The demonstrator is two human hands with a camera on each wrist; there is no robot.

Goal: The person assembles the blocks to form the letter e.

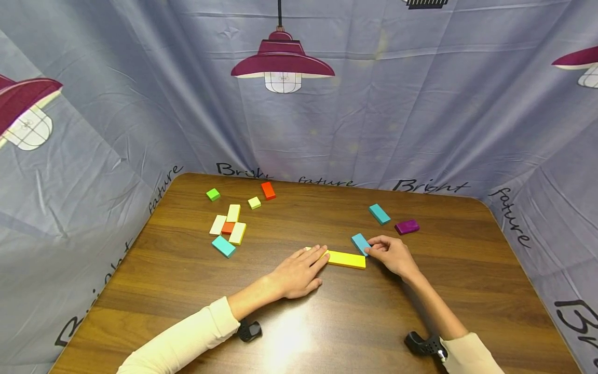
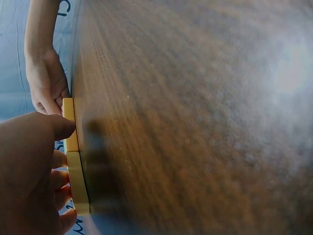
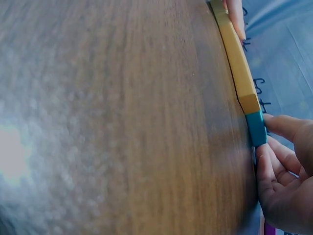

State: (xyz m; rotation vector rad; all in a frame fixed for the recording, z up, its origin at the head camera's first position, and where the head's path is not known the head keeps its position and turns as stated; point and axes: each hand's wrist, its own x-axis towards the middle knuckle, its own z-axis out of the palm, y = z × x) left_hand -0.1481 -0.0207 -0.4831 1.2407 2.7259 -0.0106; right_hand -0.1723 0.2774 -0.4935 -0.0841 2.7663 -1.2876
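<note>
My left hand [image 1: 299, 275] lies with its fingers extended over a pale yellow block [image 2: 78, 181], covering most of it in the head view. End to end with that block, a longer-looking bright yellow block [image 1: 347, 259] runs to the right. At its right end my right hand [image 1: 394, 254] pinches a blue block [image 1: 361, 243] between thumb and fingers. The blue block lies on the table, angled away from the yellow one. In the right wrist view the blue block's end [image 3: 256, 128] appears against the yellow block's corner; whether they touch I cannot tell.
Behind the right hand lie a teal block [image 1: 379, 214] and a purple block [image 1: 407, 227]. Leftward, cream blocks [image 1: 238, 234] surround a red block [image 1: 228, 228], beside a turquoise block [image 1: 223, 246]. Farther back are green [image 1: 213, 195], small pale yellow [image 1: 254, 203] and red [image 1: 268, 190] blocks.
</note>
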